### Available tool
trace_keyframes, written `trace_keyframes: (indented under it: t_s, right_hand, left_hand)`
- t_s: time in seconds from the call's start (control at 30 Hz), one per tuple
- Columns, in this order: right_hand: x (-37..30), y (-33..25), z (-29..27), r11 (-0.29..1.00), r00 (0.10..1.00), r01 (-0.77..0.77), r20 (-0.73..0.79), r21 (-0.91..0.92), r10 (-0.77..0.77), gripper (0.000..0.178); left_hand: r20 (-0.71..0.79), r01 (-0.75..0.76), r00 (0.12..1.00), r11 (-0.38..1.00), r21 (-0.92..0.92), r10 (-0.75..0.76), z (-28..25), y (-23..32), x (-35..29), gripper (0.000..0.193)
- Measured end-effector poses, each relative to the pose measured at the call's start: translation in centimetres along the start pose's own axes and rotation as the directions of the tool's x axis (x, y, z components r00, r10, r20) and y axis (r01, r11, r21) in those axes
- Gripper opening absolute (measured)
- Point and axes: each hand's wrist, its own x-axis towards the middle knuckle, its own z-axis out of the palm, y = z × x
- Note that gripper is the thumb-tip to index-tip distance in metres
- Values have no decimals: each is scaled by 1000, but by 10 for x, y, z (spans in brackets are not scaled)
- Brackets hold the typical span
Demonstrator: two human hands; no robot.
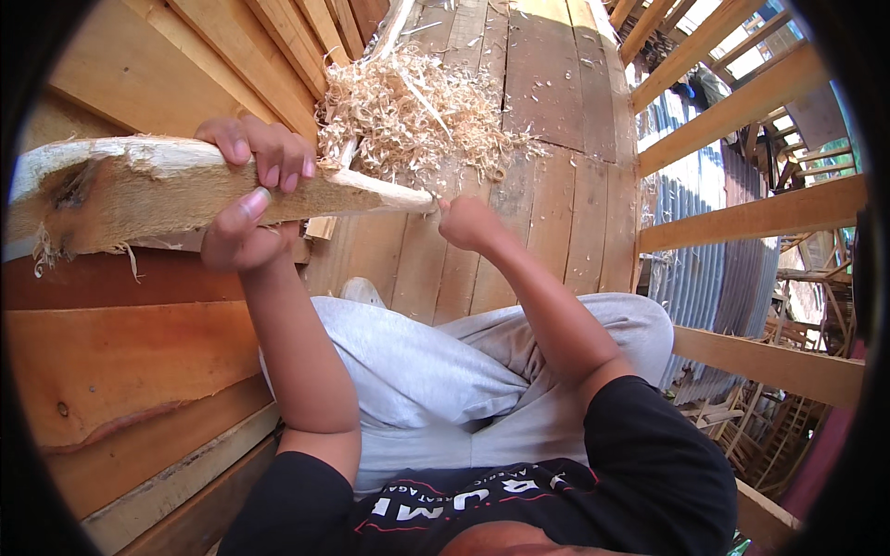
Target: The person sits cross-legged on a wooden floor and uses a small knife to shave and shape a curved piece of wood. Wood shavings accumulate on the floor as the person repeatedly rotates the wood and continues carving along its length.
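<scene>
A long, rough-hewn piece of wood (185, 202) reaches in from the left and tapers to a thin tip near the middle of the view. It has a pale, shaved upper edge, a dark knotty hollow and frayed splinters at its wide end. My left hand (255, 176) is closed around its middle, with fingers over the top edge and the thumb on the near face. My right hand (470, 225) is curled closed right at the thin tip. A small dark bit shows between its fingers and the tip; what it is cannot be made out.
Curled wood shavings (408, 111) are heaped on the plank floor (575, 222) beyond the wood. Stacked boards (130, 361) line the left side. A wooden railing (751, 218) runs along the right, with corrugated metal sheets (691, 269) beyond it. My legs (408, 361) are crossed below.
</scene>
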Motion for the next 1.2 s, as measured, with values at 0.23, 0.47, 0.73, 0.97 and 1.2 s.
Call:
trace_keyframes:
  t_s: [0.23,0.47,0.73,0.97,1.2]
  right_hand:
    - [10,13,3,994,999,-7,41,108,2,52]
    - [-16,-30,-25,985,996,1,88,174,-17,51]
    - [7,9,-14,986,993,-14,119,164,-6,55]
    - [-22,-42,-38,981,989,64,119,183,-87,53]
    - [9,19,-7,990,996,53,59,130,-61,54]
  left_hand:
    - [-50,6,999,1000,28,-5,2,5,-1,37]
    - [9,-1,1000,1000,-7,1,-7,1,-1,37]
    - [94,3,996,999,-38,1,-1,-1,4,37]
    - [174,-4,985,999,-46,12,-2,4,1,35]
    - [232,58,972,997,-55,-44,1,-1,7,29]
